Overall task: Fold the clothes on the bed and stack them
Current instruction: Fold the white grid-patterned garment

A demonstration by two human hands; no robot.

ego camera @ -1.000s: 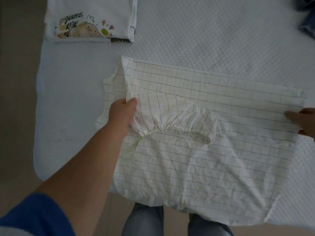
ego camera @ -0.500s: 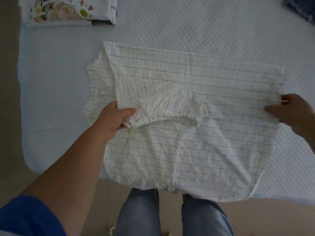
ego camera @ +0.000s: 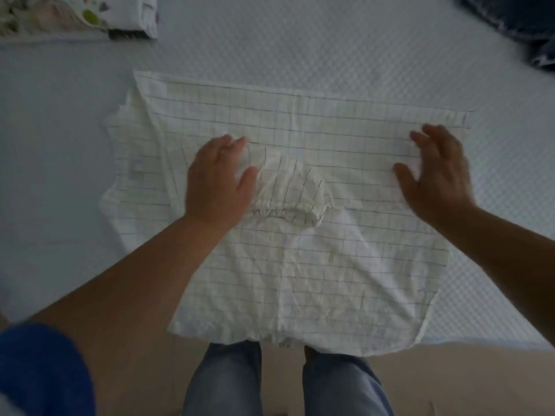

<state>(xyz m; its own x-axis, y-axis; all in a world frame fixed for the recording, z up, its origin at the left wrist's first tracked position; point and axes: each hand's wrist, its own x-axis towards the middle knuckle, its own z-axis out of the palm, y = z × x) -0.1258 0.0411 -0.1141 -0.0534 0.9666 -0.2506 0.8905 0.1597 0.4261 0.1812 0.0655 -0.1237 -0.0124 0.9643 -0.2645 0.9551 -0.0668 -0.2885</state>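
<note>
- The fingers (ego camera: 231,145) of the left hand (ego camera: 217,181) lay straight and flat, pressing on the folded-in sleeve (ego camera: 288,187) of the white checked shirt (ego camera: 300,265). They held nothing.
- The right hand (ego camera: 438,172) had its fingers spread wide near the shirt's right edge. It was hard to tell if it touched the cloth.
- Closest were the person's legs in blue jeans (ego camera: 339,385) and a blue sleeve (ego camera: 39,370) at the bottom left.
- The shirt lay spread on the bed (ego camera: 300,40), its near edge hanging a bit over the side.
- Far off at the top left sat a folded white shirt with a picture (ego camera: 75,16).
- Far off at the top right lay dark blue clothes (ego camera: 516,22).
</note>
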